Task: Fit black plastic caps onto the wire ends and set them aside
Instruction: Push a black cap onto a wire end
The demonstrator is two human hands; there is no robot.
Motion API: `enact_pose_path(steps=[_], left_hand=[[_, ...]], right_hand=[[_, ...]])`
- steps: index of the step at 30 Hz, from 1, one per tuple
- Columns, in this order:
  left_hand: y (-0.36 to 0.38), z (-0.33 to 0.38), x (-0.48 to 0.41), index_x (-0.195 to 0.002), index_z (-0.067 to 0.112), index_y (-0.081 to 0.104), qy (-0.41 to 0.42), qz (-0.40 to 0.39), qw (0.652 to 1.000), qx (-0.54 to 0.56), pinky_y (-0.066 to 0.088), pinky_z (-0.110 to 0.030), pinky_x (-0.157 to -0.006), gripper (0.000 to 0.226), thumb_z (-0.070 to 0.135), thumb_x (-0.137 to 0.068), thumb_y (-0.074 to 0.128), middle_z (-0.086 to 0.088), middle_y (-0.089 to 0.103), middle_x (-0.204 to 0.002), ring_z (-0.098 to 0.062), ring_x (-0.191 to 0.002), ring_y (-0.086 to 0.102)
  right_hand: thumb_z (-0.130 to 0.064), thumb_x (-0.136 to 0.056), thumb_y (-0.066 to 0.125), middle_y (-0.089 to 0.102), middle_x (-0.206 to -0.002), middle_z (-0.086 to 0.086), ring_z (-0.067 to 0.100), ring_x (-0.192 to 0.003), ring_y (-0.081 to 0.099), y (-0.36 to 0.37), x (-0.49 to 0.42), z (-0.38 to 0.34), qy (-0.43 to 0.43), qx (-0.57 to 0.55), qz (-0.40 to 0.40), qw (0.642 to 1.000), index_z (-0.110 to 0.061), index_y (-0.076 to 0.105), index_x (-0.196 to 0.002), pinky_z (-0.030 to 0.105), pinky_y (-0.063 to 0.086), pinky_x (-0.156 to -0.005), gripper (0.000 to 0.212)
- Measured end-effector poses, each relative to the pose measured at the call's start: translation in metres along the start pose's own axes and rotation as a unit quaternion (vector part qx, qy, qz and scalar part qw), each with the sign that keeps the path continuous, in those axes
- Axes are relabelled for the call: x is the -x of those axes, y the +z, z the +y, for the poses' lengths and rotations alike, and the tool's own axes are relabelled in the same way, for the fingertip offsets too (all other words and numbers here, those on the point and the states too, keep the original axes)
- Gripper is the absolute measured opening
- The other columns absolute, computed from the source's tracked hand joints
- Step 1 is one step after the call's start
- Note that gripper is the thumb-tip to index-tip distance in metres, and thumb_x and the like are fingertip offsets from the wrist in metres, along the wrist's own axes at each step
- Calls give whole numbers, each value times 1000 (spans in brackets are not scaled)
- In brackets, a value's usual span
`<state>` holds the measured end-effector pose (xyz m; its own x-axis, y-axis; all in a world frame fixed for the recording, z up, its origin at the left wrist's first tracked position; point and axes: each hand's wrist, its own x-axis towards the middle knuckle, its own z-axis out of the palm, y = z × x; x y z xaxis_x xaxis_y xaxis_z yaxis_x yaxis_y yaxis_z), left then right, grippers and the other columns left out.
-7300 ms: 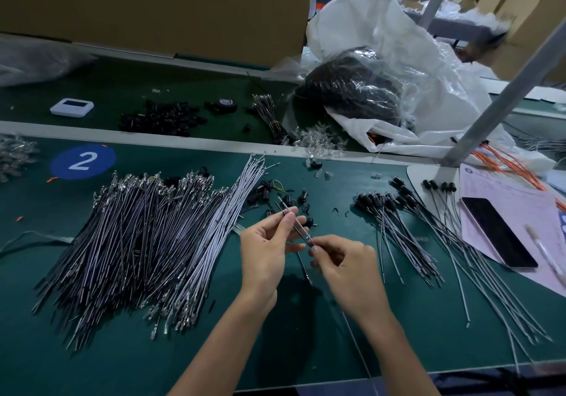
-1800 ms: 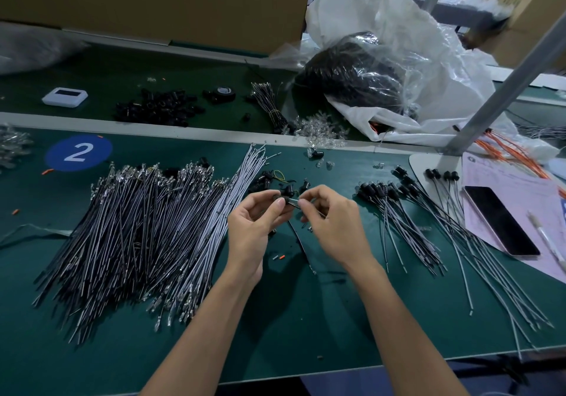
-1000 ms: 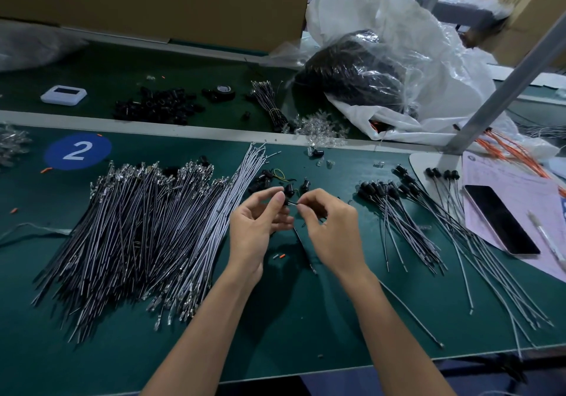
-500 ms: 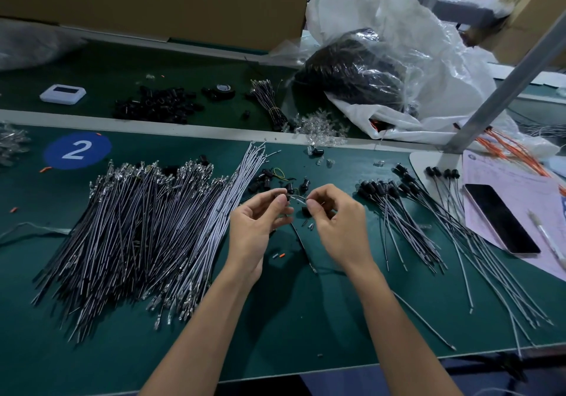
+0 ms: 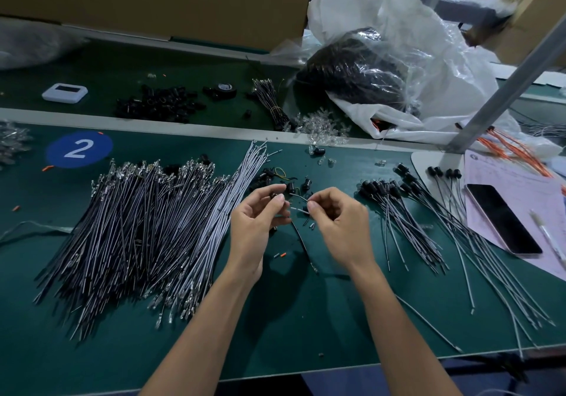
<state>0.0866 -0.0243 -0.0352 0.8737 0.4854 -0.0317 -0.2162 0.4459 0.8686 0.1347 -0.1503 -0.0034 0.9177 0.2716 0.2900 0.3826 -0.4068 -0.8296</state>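
- Left hand [image 5: 257, 221], centre of frame: fingers curled, thumb and forefinger pinching a small black cap [image 5: 273, 195].
- Right hand [image 5: 340, 227], just right of the left: fingers curled in, thumb and forefinger nipping the end of a thin wire [image 5: 297, 209].
- The wire spans the short gap between the two hands. A dark tail drops from there onto the green mat [image 5: 306, 319].
- Cap and wire end are close together; can't tell whether they're joined.
- Big pile of bare wires [image 5: 137, 233] at left centre, fanned out on the mat.
- Finished capped wires [image 5: 407, 221] at right centre, caps pointing to the top of the frame.
- Loose caps [image 5: 269, 176] just above the hands.
- Phone [image 5: 502, 218] on a pink paper sheet [image 5: 514, 181] at the right edge, with a pen [image 5: 548, 236] beside it.
- Blue "2" sticker [image 5: 79, 149], upper left.
- Beyond the divider: white gadget [image 5: 65, 92], a heap of black parts [image 5: 159, 104], a tape roll [image 5: 225, 89], clear bits [image 5: 324, 126].
- Plastic bag [image 5: 428, 89] with dark contents, upper right.
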Motion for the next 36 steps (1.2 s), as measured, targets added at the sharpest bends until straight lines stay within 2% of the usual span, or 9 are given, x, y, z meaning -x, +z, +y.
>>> enact_pose_path(steps=[2, 5, 10, 12, 15, 21, 27, 32, 36], left_hand=[[0, 1, 0, -105, 16, 72, -7, -13, 1000, -7, 53, -22, -63, 23, 2, -94, 58, -1, 66, -75, -12, -66, 61], [1, 1, 1, -100, 15, 73, -12, -45, 999, -22, 51, -21, -61, 18, 4, -93, 60, -1, 65, -73, -11, -63, 58], [3, 0, 1, -94, 9, 66, -17, -60, 998, -20, 47, -21, -57, 13, 5, -96, 54, 0, 62, -71, -11, -59, 53], [3, 1, 1, -95, 8, 67, -17, -71, 997, -12, 46, -20, -56, 10, 11, -93, 57, 0, 61, -71, -11, -58, 51], [3, 1, 1, -96, 6, 67, -26, -81, 996, -8, 46, -19, -57, 23, 24, -83, 62, 0, 61, -69, -11, -59, 51], [-1, 2, 0, -94, 6, 69, -72, -104, 992, 24, 47, -19, -58, 17, 13, -94, 53, -3, 61, -72, -10, -61, 53], [-3, 6, -1, -93, 5, 68, -141, -133, 974, 117, 48, -16, -55, 18, 15, -87, 54, -4, 61, -72, -9, -58, 55], [-4, 4, -2, -101, 7, 67, -95, -82, 987, 97, 49, -16, -60, 23, 19, -84, 58, -2, 68, -79, -7, -63, 58], [-3, 3, -2, -102, 7, 64, -70, -58, 990, 109, 54, -18, -67, 22, 16, -81, 61, -7, 74, -93, -11, -77, 69]], right_hand=[[-5, -87, 68, 68, -69, -8, 4, -63, 61, -1, 0, 0, 6, -11, -7, 1000, -18, 68, -78, 19, 51, -64, 15], [-6, -87, 68, 69, -71, -6, 8, -66, 63, -4, -1, -1, 10, -23, -25, 999, -19, 68, -79, 23, 53, -66, 15], [-4, -87, 68, 67, -69, -5, 5, -63, 59, -6, -2, -1, -6, -26, -51, 998, -14, 69, -80, 18, 49, -64, 12], [-4, -87, 68, 67, -69, -4, 7, -63, 59, -7, -2, 0, -7, -27, -52, 998, -14, 69, -80, 18, 49, -64, 13], [-4, -87, 68, 67, -70, -3, 12, -65, 61, -7, -3, 0, -11, -23, -47, 999, -16, 68, -80, 23, 51, -65, 14], [-1, -87, 67, 67, -70, -2, 15, -66, 61, -8, -3, 2, -16, -19, -46, 999, -16, 67, -80, 26, 51, -66, 16], [0, -87, 66, 66, -71, -2, 10, -66, 59, -7, -2, 2, -14, -45, -62, 997, -13, 68, -82, 25, 50, -65, 15], [-2, -87, 67, 68, -72, -3, 13, -66, 63, -5, 1, 1, -14, -42, -3, 999, -16, 68, -81, 24, 53, -64, 16], [-4, -88, 67, 67, -72, -9, 5, -65, 63, 0, 4, -2, -38, -19, 62, 997, -17, 67, -83, 13, 48, -63, 14]])
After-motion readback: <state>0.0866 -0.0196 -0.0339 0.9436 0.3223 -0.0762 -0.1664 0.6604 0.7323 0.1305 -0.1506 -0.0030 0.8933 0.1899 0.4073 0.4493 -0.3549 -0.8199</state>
